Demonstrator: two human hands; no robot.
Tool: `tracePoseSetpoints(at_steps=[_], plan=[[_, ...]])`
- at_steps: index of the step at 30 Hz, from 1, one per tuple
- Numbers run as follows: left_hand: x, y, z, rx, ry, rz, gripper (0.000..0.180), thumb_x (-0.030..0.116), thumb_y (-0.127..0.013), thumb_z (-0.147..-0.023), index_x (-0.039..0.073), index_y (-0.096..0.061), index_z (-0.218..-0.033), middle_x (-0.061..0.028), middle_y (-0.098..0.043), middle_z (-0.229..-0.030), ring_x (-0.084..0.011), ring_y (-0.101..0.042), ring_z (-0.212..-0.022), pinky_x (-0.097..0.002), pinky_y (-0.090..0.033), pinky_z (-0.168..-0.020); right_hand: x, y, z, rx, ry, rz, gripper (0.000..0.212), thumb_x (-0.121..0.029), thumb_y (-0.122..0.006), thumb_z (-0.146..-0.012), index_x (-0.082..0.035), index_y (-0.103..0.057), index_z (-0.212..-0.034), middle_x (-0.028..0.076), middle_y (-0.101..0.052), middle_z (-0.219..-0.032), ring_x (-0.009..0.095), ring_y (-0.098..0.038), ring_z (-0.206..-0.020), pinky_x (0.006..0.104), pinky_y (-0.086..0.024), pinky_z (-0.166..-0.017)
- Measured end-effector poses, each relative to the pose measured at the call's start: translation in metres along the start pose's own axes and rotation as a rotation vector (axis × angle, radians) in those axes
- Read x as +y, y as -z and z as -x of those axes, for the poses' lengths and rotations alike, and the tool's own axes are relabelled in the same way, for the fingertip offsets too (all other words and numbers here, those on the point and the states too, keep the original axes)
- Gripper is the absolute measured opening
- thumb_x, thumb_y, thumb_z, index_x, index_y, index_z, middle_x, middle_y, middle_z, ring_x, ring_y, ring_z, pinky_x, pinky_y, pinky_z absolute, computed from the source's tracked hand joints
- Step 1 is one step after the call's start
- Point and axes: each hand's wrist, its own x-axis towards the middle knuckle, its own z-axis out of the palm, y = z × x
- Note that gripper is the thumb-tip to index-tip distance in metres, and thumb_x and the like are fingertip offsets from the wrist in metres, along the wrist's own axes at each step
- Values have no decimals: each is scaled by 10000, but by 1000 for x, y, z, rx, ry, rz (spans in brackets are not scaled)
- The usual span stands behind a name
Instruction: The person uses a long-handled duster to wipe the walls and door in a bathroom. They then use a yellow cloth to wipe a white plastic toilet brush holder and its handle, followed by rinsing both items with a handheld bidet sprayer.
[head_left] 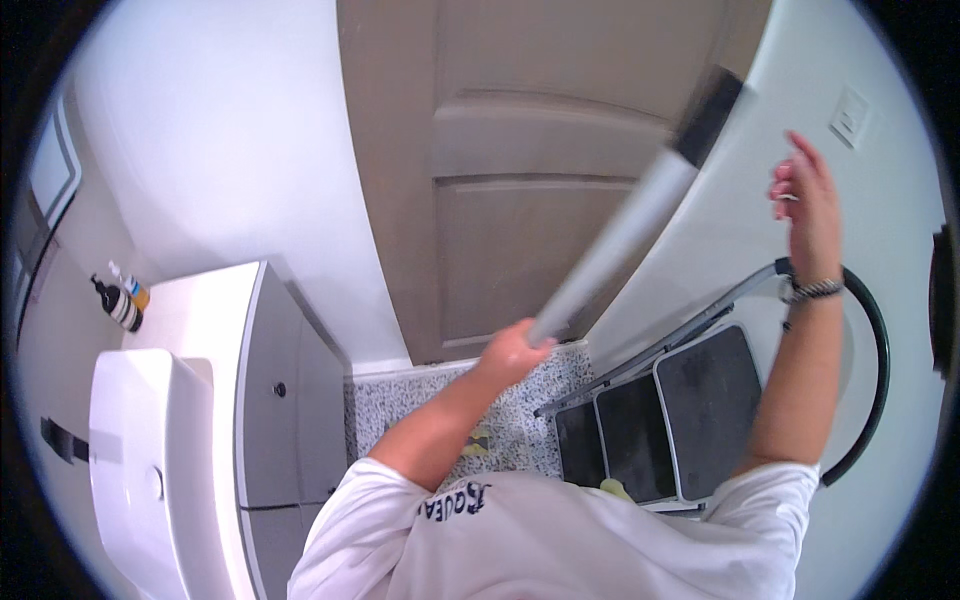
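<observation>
My left hand [512, 357] is closed round the lower end of a long pale grey tube [622, 232]. The tube slants up to the right in front of the brown door and ends in a black piece [708, 118], slightly smeared by motion. What the tube belongs to does not show. Off to the right, my right hand [806, 192] is raised near the white wall, apart from the tube. Its fingers are partly bent and spread, with nothing in them. A dark bracelet [815, 290] is on the right wrist.
A folding step stool [708, 400] with black treads and a curved black rail stands at the right by the wall. To the left are a grey cabinet [290, 400], a white basin [135, 450] and pump bottles [120, 305]. The closed door [530, 245] is ahead; a wall switch [850, 115] is at the right.
</observation>
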Motion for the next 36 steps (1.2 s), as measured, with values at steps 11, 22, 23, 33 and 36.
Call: tracePoseSetpoints(at_steps=[11, 22, 23, 33, 36], plan=[[-93, 134, 68, 591, 170, 209, 245, 221, -624, -709, 0, -520, -698, -53, -522, -618, -124, -488, -565, -277, -394, -526, 221, -5, -14, 99, -711, -83, 208, -112, -487, -710, -111, -523, -915, -11, -483, -708, 110, -458, -533, 239, -342, -449], [-114, 157, 78, 943, 303, 351, 196, 146, -620, -656, 22, -478, -710, -25, -446, -644, -145, -457, -596, -277, -378, -572, 419, 1, -154, 231, -747, -97, 443, -102, -471, -708, -138, -441, -1148, 3, -491, -802, 122, -469, -569, 264, -353, -481], [-112, 160, 73, 948, 298, 345, 190, 140, -616, -655, 23, -476, -706, -23, -442, -641, -143, -454, -594, -276, -377, -571, 442, 2, -170, 228, -714, -60, 452, -107, -468, -711, -137, -434, -1161, 3, -494, -805, 118, -466, -575, 266, -356, -482], [-72, 170, 38, 1038, 517, 67, 204, 192, -626, -654, 16, -524, -673, -34, -511, -601, -131, -478, -580, -275, -377, -553, 563, 18, -224, 380, -386, 264, 400, -215, -476, -754, 29, -498, -1070, 120, -525, -1097, 232, -490, -996, 309, -350, -856], [-81, 175, 53, 1086, 517, 66, 212, 206, -621, -656, 17, -525, -668, -41, -517, -602, -136, -483, -577, -277, -383, -558, 570, 5, -226, 434, -420, 487, 440, -234, -491, -756, 36, -469, -1102, 159, -514, -1099, 284, -480, -1010, 309, -347, -856]])
